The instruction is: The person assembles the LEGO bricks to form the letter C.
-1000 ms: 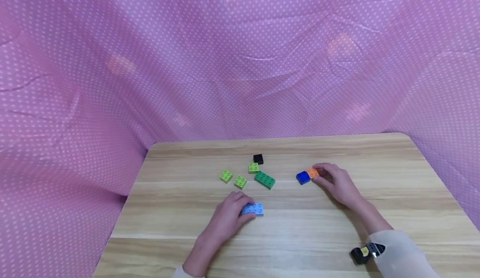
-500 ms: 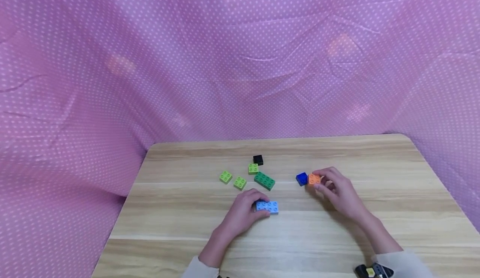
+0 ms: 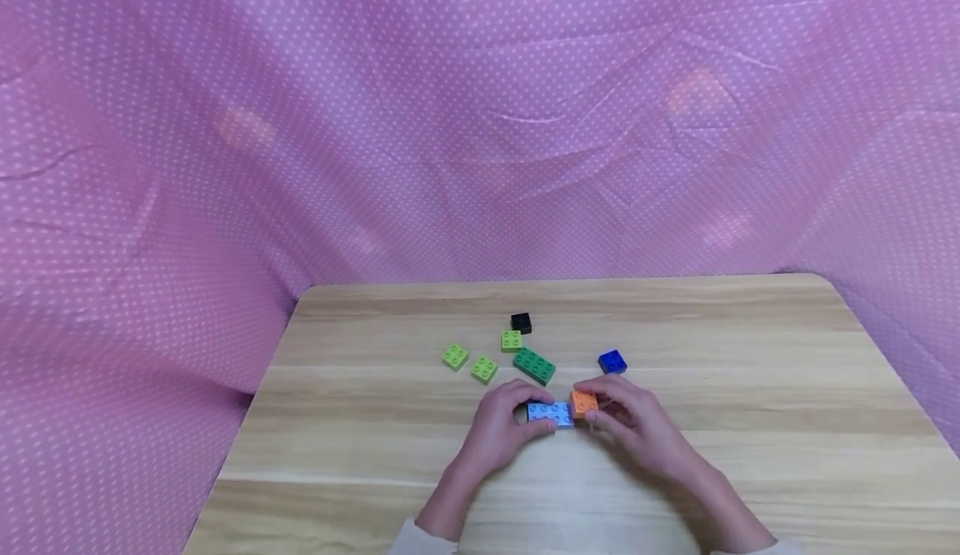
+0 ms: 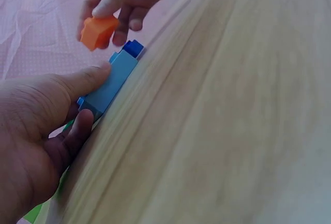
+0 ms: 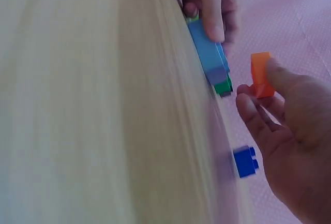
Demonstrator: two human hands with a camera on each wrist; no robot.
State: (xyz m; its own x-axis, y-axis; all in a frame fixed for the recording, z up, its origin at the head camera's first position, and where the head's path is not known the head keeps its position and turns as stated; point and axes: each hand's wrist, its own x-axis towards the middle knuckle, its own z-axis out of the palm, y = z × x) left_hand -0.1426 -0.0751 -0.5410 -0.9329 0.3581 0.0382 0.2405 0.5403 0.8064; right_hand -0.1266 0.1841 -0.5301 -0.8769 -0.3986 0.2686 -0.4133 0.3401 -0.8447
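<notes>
On the table, a light blue eight-stud toy brick lies between the thumb and fingers of my left hand, which grips its long sides. My right hand pinches an orange four-stud brick just beyond the light blue brick's right end. In the left wrist view the orange brick is held above the table, apart from the light blue brick. The right wrist view also has a gap between the orange brick and the light blue one.
A dark blue brick lies beyond my right hand. Past my left hand are a green eight-stud brick, lime bricks and a black brick. A pink dotted cloth hangs behind the wooden table.
My right hand has lifted the orange brick away from the dark blue one and carried it left and nearer. My left hand has slid the light blue brick to the right.
</notes>
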